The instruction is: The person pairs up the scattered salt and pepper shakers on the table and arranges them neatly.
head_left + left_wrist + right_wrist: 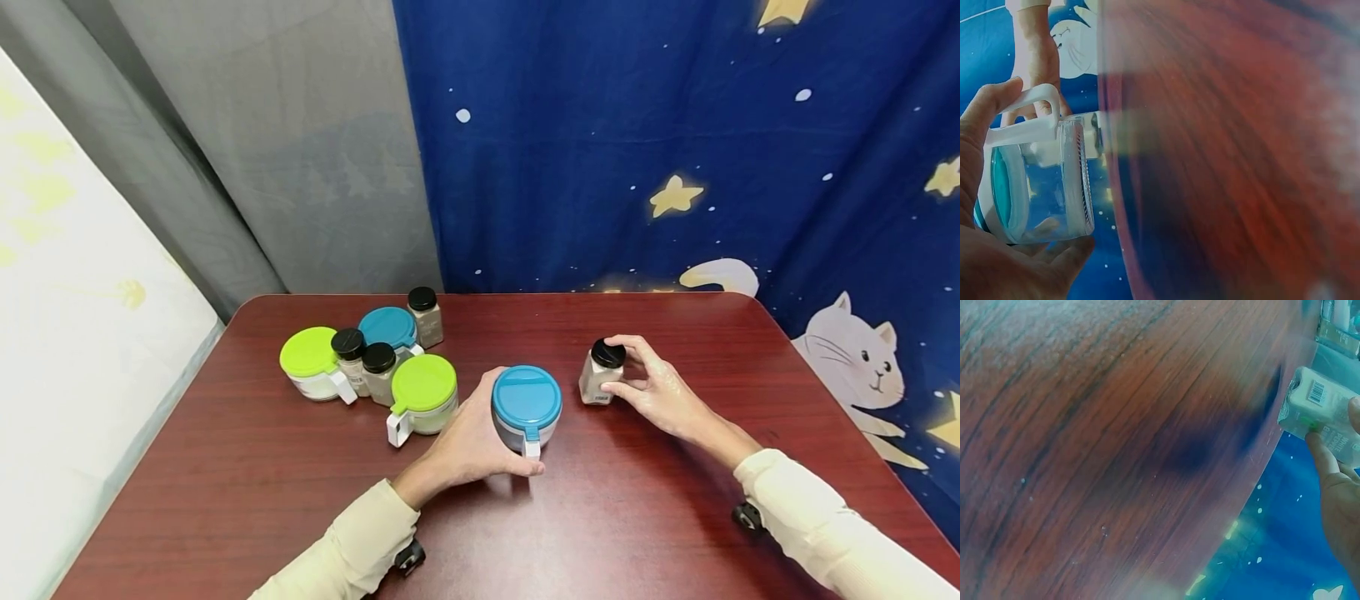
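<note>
My left hand is clamped round a blue-lidded jar, near a green-lidded jar; to its right, my right hand pinches a black-capped bottle, well inside the table's edges.

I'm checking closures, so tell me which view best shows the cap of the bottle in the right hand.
The head view: the black cap shows nearly whole from above, with the right hand at its edge. The right wrist view shows the bottle and its barcode, but no cap; in the left one I cannot make it out.
</note>
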Demonstrator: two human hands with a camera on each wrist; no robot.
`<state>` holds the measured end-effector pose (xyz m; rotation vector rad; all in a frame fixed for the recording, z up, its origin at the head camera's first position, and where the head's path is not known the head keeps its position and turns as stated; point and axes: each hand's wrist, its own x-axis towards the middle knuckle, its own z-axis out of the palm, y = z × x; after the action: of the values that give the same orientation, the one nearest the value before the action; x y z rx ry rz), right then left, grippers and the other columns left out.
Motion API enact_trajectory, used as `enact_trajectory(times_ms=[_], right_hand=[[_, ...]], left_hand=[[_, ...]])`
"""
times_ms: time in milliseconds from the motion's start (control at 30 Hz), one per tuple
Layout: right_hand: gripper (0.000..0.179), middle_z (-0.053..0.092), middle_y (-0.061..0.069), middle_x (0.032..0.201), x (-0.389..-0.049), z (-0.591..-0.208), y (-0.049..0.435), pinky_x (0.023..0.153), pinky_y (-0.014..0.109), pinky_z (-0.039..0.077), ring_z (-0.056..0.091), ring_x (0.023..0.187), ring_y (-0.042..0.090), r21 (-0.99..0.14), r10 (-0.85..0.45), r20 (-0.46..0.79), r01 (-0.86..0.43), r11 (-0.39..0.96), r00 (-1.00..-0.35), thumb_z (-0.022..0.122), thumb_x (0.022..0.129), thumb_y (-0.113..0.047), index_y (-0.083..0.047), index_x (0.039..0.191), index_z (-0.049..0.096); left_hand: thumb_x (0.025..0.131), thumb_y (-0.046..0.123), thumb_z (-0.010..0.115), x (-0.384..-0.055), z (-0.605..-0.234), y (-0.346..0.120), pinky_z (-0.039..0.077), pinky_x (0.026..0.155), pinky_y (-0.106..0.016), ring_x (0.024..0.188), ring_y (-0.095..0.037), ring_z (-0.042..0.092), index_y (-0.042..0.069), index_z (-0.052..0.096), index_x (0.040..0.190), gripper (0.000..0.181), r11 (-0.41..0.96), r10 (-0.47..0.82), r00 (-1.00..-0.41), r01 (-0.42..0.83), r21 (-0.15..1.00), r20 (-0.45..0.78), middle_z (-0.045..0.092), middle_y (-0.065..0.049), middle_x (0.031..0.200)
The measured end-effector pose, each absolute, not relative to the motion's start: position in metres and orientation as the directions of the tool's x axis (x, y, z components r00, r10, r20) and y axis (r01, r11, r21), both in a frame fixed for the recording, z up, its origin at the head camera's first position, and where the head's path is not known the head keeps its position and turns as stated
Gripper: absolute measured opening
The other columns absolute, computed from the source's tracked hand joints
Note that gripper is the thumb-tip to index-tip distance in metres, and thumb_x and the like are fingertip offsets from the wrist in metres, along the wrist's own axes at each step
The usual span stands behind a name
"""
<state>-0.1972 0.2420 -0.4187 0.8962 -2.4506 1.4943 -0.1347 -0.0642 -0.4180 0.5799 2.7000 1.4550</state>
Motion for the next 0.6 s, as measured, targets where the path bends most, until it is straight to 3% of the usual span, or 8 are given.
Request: enact_trajectory(times_ms=[600], right_hand=[[0.066, 0.058, 0.026, 0.129, -0.200, -0.421, 0.252, 0.081, 0.022, 0.055, 0.059, 0.113, 0.003, -0.783, -0.391, 0.418, -0.543, 0.303, -0.820, 0.072, 0.084, 0.019, -0.001, 0.139, 0.044]], left_hand=[[0.056, 0.042, 0.100, -0.155, -0.418, -0.042, 0.050, 0.094, -0.044, 0.114, -0.012, 0.059, 0.026, 0.033, 0.151, 0.117, 0.506, 0.359, -0.921, 0.328, 0.798, 0.151, 0.058, 0.008, 0.130]])
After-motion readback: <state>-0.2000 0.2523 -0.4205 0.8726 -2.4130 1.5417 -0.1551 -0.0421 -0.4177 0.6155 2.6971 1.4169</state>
